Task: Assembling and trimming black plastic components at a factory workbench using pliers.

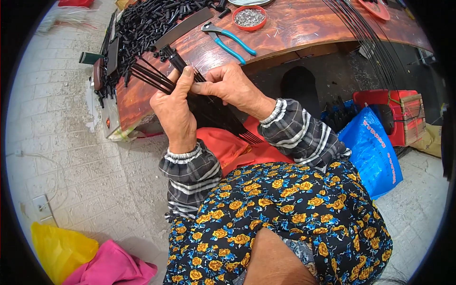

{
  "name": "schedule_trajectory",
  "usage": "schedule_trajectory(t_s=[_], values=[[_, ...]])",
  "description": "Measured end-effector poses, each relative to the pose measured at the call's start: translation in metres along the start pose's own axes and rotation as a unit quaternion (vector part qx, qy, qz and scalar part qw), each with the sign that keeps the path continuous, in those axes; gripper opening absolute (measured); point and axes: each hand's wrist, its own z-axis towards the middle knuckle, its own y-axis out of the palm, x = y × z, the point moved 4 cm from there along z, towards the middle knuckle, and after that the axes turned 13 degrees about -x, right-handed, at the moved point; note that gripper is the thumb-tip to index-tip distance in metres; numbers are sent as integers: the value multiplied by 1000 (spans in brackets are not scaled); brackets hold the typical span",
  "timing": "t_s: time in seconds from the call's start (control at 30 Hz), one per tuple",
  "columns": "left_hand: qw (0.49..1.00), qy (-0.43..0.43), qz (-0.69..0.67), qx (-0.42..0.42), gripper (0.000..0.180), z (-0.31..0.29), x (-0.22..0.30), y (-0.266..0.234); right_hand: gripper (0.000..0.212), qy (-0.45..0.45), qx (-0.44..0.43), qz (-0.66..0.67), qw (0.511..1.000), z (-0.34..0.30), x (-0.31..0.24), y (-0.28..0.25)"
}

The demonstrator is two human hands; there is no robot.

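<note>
My left hand [175,114] is closed around a bundle of thin black rods [151,78], whose ends fan out past the fingers to the upper left. Between its thumb and fingers stands a short black tubular piece [177,61], tilted up toward the table. My right hand [235,88] pinches at the same bundle just beside the left thumb, its fingertips close to the black piece. What exactly sits in that pinch is too small to make out. The long ends of the rods [228,121] run down toward red cloth [223,142] on my lap.
A reddish wooden table [289,28] bears a heap of black tubular parts [147,23], teal-handled pliers [228,42] and a red dish [234,20] of small metal pieces. More long rods [368,42] overhang its right edge. Right stand a blue bag [373,152] and a red stool [399,118].
</note>
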Motion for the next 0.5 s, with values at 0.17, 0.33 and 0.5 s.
schedule_trajectory(t_s=[0.17, 0.33, 0.5], values=[[997, 19, -56, 51, 19, 2, -9, -4, 35, -9, 21, 19, 1000, -2, -5, 1], [992, 16, -112, 62, 20, 10, -23, -9, 32, -62, 70, -33, 995, 1, 0, -3], [992, 22, -114, 53, 19, 10, -24, -10, 31, -101, 88, -64, 989, 2, -2, -5]])
